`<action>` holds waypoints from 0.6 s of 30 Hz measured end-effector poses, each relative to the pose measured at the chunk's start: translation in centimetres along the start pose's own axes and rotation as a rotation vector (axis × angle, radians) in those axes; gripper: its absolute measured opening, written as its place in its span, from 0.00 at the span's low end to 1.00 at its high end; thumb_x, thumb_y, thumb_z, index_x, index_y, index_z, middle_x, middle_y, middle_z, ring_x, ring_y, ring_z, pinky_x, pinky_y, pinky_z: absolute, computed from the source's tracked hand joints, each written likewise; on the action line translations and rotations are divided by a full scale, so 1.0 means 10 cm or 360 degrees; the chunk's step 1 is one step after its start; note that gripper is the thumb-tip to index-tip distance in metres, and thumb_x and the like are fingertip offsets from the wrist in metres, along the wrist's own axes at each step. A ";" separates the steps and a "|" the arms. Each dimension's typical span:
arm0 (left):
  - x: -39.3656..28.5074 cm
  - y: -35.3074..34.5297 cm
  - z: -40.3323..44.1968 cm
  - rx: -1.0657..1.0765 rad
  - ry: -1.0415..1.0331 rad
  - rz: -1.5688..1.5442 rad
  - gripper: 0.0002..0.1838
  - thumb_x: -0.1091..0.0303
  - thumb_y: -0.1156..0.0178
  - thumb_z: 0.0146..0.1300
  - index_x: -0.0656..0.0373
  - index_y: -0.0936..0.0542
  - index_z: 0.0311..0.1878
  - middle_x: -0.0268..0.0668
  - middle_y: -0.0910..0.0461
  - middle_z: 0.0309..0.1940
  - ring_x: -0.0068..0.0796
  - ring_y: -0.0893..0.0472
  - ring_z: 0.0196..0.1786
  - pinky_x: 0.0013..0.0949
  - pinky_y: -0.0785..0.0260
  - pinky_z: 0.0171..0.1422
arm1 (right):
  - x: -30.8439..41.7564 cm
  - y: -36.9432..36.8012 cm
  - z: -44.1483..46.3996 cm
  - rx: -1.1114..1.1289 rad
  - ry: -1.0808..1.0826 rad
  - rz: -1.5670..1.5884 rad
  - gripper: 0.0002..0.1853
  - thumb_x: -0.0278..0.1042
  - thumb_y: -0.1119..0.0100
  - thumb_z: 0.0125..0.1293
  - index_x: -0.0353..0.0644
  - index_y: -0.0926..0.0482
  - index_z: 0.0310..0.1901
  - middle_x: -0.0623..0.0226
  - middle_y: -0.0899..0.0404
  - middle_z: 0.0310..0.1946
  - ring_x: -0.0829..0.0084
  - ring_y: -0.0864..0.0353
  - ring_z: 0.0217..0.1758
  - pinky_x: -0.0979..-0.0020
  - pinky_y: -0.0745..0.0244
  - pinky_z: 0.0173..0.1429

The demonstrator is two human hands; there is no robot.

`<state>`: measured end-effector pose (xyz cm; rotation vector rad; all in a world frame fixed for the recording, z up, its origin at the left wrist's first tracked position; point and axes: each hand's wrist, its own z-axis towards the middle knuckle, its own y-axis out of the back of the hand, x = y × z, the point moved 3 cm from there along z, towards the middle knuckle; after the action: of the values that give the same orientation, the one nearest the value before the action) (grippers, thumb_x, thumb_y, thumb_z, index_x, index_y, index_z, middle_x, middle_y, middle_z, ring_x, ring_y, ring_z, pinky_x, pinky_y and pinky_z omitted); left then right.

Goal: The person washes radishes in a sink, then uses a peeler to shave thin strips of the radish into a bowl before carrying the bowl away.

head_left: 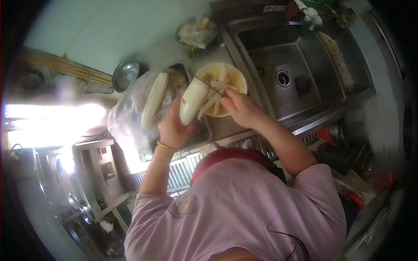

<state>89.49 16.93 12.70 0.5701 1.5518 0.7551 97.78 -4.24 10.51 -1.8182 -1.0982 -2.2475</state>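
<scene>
My left hand point(173, 127) is wrapped round a thick, peeled white radish point(192, 104) and holds it tilted at the left side of a pale yellow bowl point(243, 80). Cut white strips point(215, 103) lie in the bowl, some hanging over its near left edge. My right hand point(238, 108) grips a knife, its thin blade point(205, 84) seen nearly edge-on across the far end of the radish. The knife's handle is hidden in my fingers. Left of my left hand, a second long white piece point(154, 99) rests near a clear plastic bag point(125, 119).
A steel sink point(278, 52) with a drain is to the right, under a tap point(311, 16). A metal bowl point(126, 74) stands at the back left. Behind the yellow bowl is a dish with bagged food point(198, 34). Steel shelving point(98, 174) is at the lower left.
</scene>
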 end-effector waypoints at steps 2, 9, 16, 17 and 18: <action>0.19 -0.11 0.04 0.0062 -0.0149 -0.0369 0.45 0.67 0.28 0.45 0.57 0.37 0.69 0.49 0.22 0.54 0.42 0.20 0.56 0.38 0.29 0.60 | -0.06 -0.04 0.02 -0.0029 -0.0027 -0.0048 0.15 0.41 0.53 0.72 0.35 0.29 0.42 0.45 0.20 0.32 0.44 0.20 0.39 0.53 0.28 0.41; -0.03 -0.06 0.11 0.0062 -0.0134 0.0408 0.45 0.66 0.28 0.46 0.55 0.38 0.70 0.49 0.21 0.52 0.45 0.20 0.55 0.41 0.28 0.58 | -0.24 -0.09 0.11 -0.0027 -0.0115 0.0076 0.17 0.43 0.55 0.72 0.34 0.28 0.43 0.43 0.20 0.35 0.42 0.20 0.41 0.51 0.28 0.45; -0.05 -0.12 0.14 0.0093 -0.0106 0.0568 0.44 0.71 0.29 0.46 0.54 0.37 0.68 0.48 0.21 0.50 0.46 0.19 0.53 0.41 0.27 0.56 | -0.38 -0.18 0.20 -0.0012 -0.0203 0.0112 0.18 0.43 0.55 0.72 0.33 0.27 0.42 0.41 0.21 0.37 0.43 0.21 0.43 0.52 0.28 0.47; -0.04 -0.13 0.14 0.0105 -0.0158 0.0422 0.43 0.70 0.29 0.46 0.56 0.37 0.68 0.46 0.21 0.49 0.43 0.19 0.52 0.41 0.27 0.55 | -0.40 -0.20 0.21 -0.0028 -0.0220 0.0186 0.18 0.43 0.55 0.72 0.33 0.27 0.42 0.41 0.20 0.37 0.43 0.20 0.43 0.52 0.28 0.46; 0.01 -0.14 0.16 0.0110 -0.0211 0.0275 0.41 0.70 0.29 0.47 0.57 0.36 0.67 0.44 0.21 0.49 0.40 0.19 0.51 0.40 0.27 0.54 | -0.40 -0.17 0.22 -0.0045 -0.0192 0.0122 0.18 0.43 0.54 0.72 0.33 0.27 0.42 0.41 0.21 0.37 0.43 0.20 0.43 0.52 0.28 0.46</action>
<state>91.18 16.28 11.56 0.7976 1.4224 0.7800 100.09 -3.26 6.36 -1.9943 -0.9993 -2.1475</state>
